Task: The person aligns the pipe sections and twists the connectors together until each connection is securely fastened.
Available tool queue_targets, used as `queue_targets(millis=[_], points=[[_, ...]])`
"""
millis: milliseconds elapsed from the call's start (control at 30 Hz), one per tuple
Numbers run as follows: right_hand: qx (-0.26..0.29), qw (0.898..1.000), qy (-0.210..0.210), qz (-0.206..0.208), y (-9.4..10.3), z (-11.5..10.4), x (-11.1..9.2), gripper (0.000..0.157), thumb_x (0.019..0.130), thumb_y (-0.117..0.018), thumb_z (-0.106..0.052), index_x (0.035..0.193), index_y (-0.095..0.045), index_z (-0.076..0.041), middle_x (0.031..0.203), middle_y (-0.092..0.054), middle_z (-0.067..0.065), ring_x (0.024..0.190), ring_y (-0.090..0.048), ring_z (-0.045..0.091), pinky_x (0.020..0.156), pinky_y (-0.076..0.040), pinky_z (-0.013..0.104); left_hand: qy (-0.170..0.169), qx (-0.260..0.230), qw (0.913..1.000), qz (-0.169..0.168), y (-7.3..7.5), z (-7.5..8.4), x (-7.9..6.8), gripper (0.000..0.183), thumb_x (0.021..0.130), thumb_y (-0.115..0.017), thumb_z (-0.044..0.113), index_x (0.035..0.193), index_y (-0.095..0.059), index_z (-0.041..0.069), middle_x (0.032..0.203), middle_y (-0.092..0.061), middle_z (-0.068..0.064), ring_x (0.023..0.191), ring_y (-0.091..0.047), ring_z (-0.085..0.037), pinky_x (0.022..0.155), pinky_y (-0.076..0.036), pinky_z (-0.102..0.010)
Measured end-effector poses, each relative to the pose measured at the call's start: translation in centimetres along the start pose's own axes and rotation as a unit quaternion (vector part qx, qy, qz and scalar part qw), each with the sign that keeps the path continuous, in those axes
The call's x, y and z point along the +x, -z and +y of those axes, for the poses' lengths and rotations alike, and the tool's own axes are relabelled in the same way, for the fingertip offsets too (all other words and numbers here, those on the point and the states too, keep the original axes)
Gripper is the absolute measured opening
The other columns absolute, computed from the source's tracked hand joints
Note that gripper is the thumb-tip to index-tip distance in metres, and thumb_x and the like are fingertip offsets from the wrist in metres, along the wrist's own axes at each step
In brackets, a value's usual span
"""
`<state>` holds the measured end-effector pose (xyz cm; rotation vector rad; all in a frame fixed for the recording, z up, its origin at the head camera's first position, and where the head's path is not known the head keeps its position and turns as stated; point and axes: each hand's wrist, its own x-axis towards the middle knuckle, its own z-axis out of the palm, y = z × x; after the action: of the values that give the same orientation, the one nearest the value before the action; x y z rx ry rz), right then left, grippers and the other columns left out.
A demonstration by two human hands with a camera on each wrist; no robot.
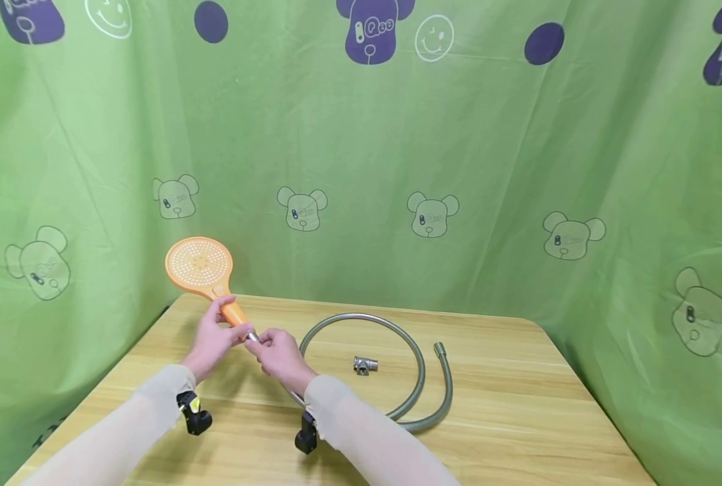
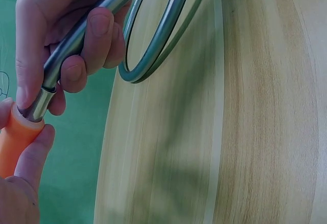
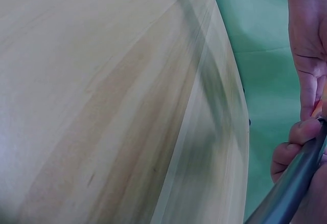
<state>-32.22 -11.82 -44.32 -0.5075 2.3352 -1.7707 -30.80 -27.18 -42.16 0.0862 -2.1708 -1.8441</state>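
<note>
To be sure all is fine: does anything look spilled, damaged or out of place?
Nothing stands out: the orange shower head and gray hose show no visible damage, and I see no spill on the table.

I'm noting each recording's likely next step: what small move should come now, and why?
Probably the right hand should twist the metal end of the hose slightly while the left hand holds the orange shower head: the end sits at the mouth of the handle, and whether it is tight cannot be seen.
</note>
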Motion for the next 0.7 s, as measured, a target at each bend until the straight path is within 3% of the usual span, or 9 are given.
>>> queue_targets(millis=[300,433,567,700], points=[[0.002,1.0,-0.01,-0.003,-0.13,-0.06,0.14,0.02,0.096,-0.068,-0.029,0.083,-0.065,-0.013,0.062,-0.053,-0.004,0.045,-0.042,0.01,0.04,-0.032,0.022,0.007,-0.013,0.9999,-0.001,-0.05,-0.03,0.16,0.08,0.089,-0.071,-0.004,0.155,-0.028,0.007,0.123,-0.041,-0.023,0.085,-0.063,-0.013,0.081,-0.06,-0.023],[0.006,1.0,-0.011,0.006,-0.09,-0.01,0.11,0.02,0.093,-0.072,-0.031,0.092,-0.063,-0.013,0.062,-0.054,-0.004,0.046,-0.043,0.01,0.04,-0.033,0.022,0.006,-0.006,1.0,0.0,-0.09,0.05,0.18,0.083,0.088,-0.073,-0.002,0.156,-0.027,0.008,0.125,-0.041,-0.023,0.088,-0.062,-0.014,0.081,-0.06,-0.024],[0.002,1.0,-0.002,0.018,-0.05,-0.07,-0.02,0.027,0.089,-0.077,-0.029,0.098,-0.057,-0.013,0.065,-0.057,-0.004,0.049,-0.045,0.009,0.041,-0.035,0.022,0.003,-0.004,1.0,0.0,-0.18,0.2,0.09,0.082,0.088,-0.072,-0.003,0.156,-0.027,0.007,0.126,-0.041,-0.023,0.088,-0.062,-0.015,0.081,-0.061,-0.025],[-0.011,1.0,0.012,0.023,-0.09,-0.09,-0.08,0.024,0.09,-0.075,-0.025,0.092,-0.055,-0.012,0.068,-0.059,-0.004,0.052,-0.048,0.008,0.042,-0.037,0.02,0.005,-0.007,1.0,-0.001,-0.26,0.2,0.02,0.081,0.088,-0.071,-0.005,0.155,-0.028,0.007,0.125,-0.04,-0.024,0.087,-0.063,-0.015,0.081,-0.061,-0.025]])
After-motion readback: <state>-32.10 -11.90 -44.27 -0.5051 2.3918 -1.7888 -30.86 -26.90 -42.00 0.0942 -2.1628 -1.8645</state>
